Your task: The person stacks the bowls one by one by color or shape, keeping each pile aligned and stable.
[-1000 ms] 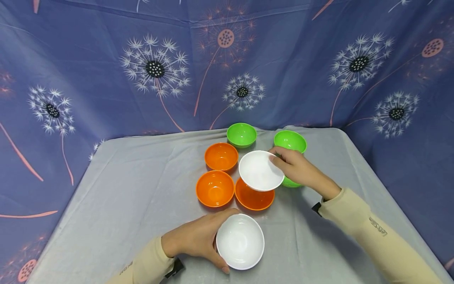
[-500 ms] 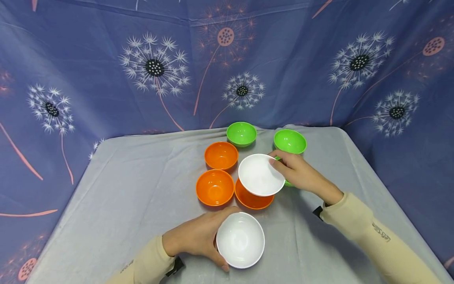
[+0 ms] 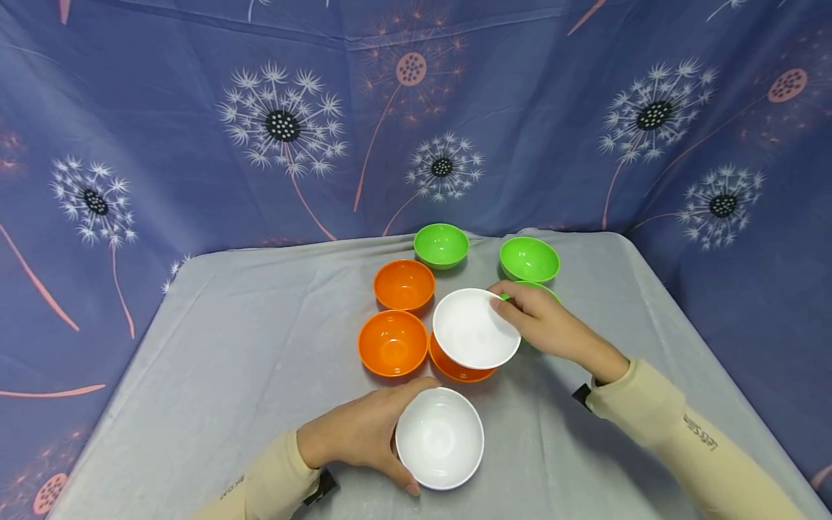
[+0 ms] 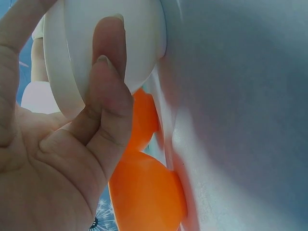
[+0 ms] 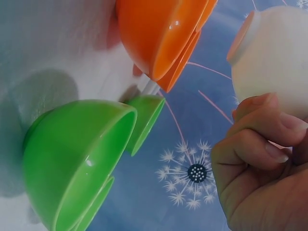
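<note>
My left hand [image 3: 364,432] grips the side of a white bowl [image 3: 442,439] that stands upright on the cloth nearest me. The left wrist view shows curled fingers [image 4: 109,53] against its outer wall. Off the table, my right hand [image 3: 546,319] pinches the right rim of a second white bowl [image 3: 473,331], thumb inside and fingers outside. In the right wrist view, this bowl's foot ring [image 5: 242,37] is clear of everything around it. From the head, the raised bowl overlaps an orange bowl [image 3: 460,373] and hides most of it.
Two more orange bowls [image 3: 393,345] [image 3: 404,284] stand left of the raised bowl. Green bowls [image 3: 441,245] [image 3: 529,258] sit farther back; a third green bowl [image 3: 544,292] is partly behind my right hand. A patterned cloth backdrop [image 3: 552,180] rises behind the table [image 3: 273,310].
My right hand has brought the raised white bowl a little toward me, covering more of the orange bowl and uncovering part of the nearer green one. My left hand and its bowl stay put.
</note>
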A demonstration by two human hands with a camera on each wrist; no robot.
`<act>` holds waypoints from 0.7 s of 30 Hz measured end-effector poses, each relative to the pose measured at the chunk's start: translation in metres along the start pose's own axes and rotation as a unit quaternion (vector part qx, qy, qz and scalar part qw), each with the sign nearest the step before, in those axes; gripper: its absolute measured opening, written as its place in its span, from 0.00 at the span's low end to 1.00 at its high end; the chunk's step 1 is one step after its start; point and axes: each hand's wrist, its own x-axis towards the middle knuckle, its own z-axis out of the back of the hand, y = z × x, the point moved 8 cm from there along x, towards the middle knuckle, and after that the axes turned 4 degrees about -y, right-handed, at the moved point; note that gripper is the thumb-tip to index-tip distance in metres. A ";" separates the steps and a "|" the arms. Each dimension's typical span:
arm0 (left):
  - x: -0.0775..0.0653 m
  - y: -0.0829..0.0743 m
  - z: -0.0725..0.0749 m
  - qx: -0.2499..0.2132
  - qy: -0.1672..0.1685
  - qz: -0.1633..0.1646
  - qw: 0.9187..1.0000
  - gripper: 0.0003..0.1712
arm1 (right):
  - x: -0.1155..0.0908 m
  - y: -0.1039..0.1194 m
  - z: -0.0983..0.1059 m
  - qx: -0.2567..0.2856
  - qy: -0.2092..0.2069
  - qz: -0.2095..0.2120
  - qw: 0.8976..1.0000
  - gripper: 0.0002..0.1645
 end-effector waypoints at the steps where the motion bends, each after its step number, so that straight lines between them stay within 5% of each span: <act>1: 0.000 0.000 0.000 0.001 0.000 -0.001 1.000 0.63 | -0.001 0.000 0.000 -0.003 -0.001 0.002 1.000 0.09; 21: 0.002 0.001 -0.002 0.006 0.001 0.003 1.000 0.62 | -0.012 0.005 -0.010 0.030 0.013 0.011 0.999 0.09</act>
